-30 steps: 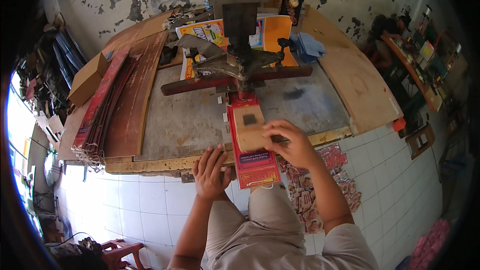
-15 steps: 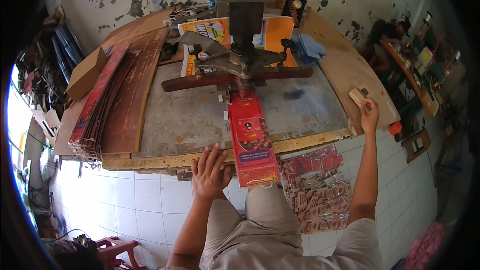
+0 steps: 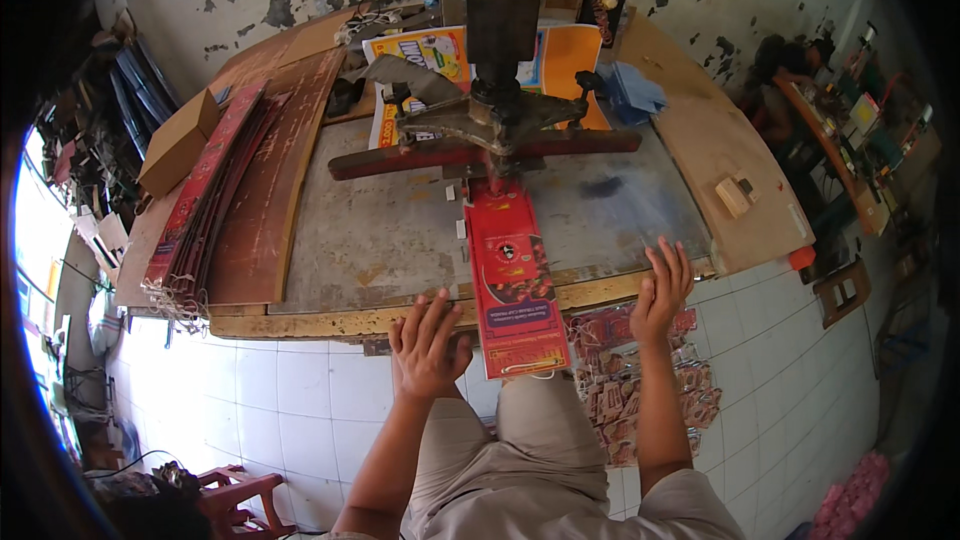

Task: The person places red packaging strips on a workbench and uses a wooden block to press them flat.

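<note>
A long red printed strip [image 3: 510, 270] lies with its far end under the head of a metal press [image 3: 490, 130]. Its near end hangs past the front edge of the table [image 3: 350, 250], with white string at the tip. My left hand [image 3: 430, 345] rests at that edge, left of the strip, fingers spread and holding nothing. My right hand [image 3: 662, 295] is over the edge to the right of the strip, fingers stretched out, also without anything in it. On the brown board beyond it sits a small wooden block [image 3: 732, 196], apart from the hand.
At left lie a stack of red strips [image 3: 205, 190] with strings and a cardboard box [image 3: 180, 145]. Behind the press are colourful printed sheets [image 3: 430, 50] and blue cloth-like pieces [image 3: 632, 90]. Printed packs [image 3: 610, 400] cover floor tiles. Another person [image 3: 775, 65] is at far right.
My right hand has let go of the wooden block and come left and nearer, to the table's front edge. The block stays on the board. My left hand stays at the edge.
</note>
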Demonstrator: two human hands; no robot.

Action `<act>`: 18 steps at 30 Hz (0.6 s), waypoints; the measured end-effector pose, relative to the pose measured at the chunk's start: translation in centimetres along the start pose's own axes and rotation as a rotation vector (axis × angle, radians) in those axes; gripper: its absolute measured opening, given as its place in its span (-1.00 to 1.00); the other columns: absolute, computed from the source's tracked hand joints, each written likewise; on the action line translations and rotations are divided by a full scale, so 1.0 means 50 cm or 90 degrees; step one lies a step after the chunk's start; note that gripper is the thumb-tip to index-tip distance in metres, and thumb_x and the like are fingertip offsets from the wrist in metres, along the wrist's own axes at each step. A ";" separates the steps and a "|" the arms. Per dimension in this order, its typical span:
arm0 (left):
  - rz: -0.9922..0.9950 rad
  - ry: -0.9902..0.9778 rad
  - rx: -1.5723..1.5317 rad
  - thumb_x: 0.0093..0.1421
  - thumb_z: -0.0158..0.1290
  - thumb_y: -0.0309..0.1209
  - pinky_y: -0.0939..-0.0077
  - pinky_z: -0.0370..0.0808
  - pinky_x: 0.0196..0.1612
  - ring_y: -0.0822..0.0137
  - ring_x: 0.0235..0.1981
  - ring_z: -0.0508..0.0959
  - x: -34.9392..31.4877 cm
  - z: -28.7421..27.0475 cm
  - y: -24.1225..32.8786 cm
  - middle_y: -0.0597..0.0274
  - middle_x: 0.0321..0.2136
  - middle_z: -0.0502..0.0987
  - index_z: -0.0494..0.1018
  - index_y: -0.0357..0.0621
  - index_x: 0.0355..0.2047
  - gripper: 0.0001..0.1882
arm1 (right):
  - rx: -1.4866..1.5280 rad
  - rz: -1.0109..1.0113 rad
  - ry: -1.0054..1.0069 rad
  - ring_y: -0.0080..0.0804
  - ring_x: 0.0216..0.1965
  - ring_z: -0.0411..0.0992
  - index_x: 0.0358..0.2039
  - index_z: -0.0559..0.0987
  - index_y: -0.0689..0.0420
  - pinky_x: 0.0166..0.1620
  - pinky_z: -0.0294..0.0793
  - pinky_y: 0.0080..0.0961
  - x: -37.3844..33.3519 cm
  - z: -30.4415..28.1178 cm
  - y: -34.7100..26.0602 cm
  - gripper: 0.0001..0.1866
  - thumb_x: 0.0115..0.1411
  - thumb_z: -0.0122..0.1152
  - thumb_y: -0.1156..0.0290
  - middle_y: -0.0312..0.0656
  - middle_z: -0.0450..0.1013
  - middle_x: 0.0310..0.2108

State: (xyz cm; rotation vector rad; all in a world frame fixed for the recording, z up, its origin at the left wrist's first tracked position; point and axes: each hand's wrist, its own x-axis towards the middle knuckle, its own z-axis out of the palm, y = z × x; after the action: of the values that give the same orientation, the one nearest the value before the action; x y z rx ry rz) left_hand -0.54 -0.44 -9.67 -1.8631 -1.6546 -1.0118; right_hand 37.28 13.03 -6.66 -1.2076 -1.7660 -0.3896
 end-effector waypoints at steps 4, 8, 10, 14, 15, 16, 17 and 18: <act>-0.007 -0.001 -0.007 0.45 0.13 -0.05 0.01 0.03 0.61 0.05 0.50 0.45 0.002 -0.004 0.001 0.22 0.39 0.62 0.71 0.07 0.20 -0.55 | -0.035 0.020 0.014 0.03 0.56 0.28 0.29 0.68 0.04 0.60 0.00 0.22 -0.024 0.018 0.003 -0.39 0.73 -0.35 0.04 -0.16 0.50 0.46; -0.004 0.002 0.004 0.44 0.13 -0.05 0.01 0.02 0.61 0.06 0.50 0.45 0.002 -0.001 0.002 0.24 0.37 0.64 0.72 0.09 0.18 -0.57 | 0.010 0.013 0.051 0.04 0.55 0.29 0.29 0.68 0.06 0.60 -0.01 0.20 -0.038 0.034 0.013 -0.38 0.74 -0.37 0.05 -0.16 0.52 0.45; -0.005 0.009 0.009 0.44 0.14 -0.05 0.02 0.01 0.62 0.07 0.50 0.45 0.001 0.001 0.004 0.25 0.37 0.64 0.72 0.09 0.17 -0.57 | 0.015 0.014 0.062 0.04 0.55 0.30 0.29 0.68 0.07 0.60 -0.01 0.20 -0.042 0.037 0.014 -0.38 0.74 -0.37 0.05 -0.16 0.53 0.44; -0.006 0.015 0.018 0.44 0.14 -0.05 0.03 0.00 0.62 0.08 0.49 0.46 -0.001 0.004 0.005 0.26 0.35 0.65 0.73 0.09 0.15 -0.58 | 0.015 0.019 0.068 0.03 0.54 0.30 0.28 0.68 0.08 0.60 -0.01 0.20 -0.040 0.036 0.007 -0.38 0.74 -0.37 0.06 -0.17 0.54 0.42; -0.005 0.014 0.018 0.44 0.14 -0.05 0.03 -0.01 0.62 0.08 0.49 0.46 0.000 0.004 0.005 0.26 0.35 0.66 0.73 0.09 0.15 -0.58 | 0.015 0.020 0.071 0.03 0.54 0.30 0.28 0.68 0.07 0.60 -0.01 0.19 -0.040 0.036 0.006 -0.38 0.74 -0.37 0.06 -0.17 0.54 0.42; -0.004 0.014 0.017 0.44 0.14 -0.05 0.04 -0.01 0.62 0.08 0.48 0.46 0.001 0.003 0.004 0.26 0.35 0.66 0.73 0.09 0.15 -0.58 | 0.014 0.020 0.071 0.02 0.53 0.30 0.28 0.68 0.07 0.60 -0.01 0.19 -0.040 0.036 0.006 -0.38 0.74 -0.37 0.07 -0.17 0.54 0.42; -0.003 0.012 0.018 0.43 0.14 -0.05 0.04 -0.01 0.62 0.08 0.48 0.46 0.002 0.002 0.004 0.26 0.35 0.66 0.73 0.09 0.15 -0.58 | 0.014 0.022 0.072 0.02 0.53 0.30 0.28 0.69 0.07 0.60 -0.01 0.19 -0.041 0.038 0.005 -0.38 0.74 -0.37 0.07 -0.18 0.54 0.42; -0.002 0.011 0.020 0.43 0.14 -0.05 0.04 0.00 0.62 0.09 0.48 0.46 0.001 0.001 0.004 0.26 0.35 0.66 0.73 0.09 0.15 -0.58 | 0.014 0.023 0.073 0.02 0.53 0.31 0.27 0.69 0.07 0.60 -0.01 0.19 -0.041 0.040 0.005 -0.38 0.74 -0.37 0.07 -0.18 0.55 0.41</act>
State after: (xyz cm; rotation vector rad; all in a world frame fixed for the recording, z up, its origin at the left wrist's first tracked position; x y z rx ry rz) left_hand -0.32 -0.41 -9.60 -1.8276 -1.6542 -0.9946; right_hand 36.66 13.34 -9.45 -1.1762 -1.6443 -0.4091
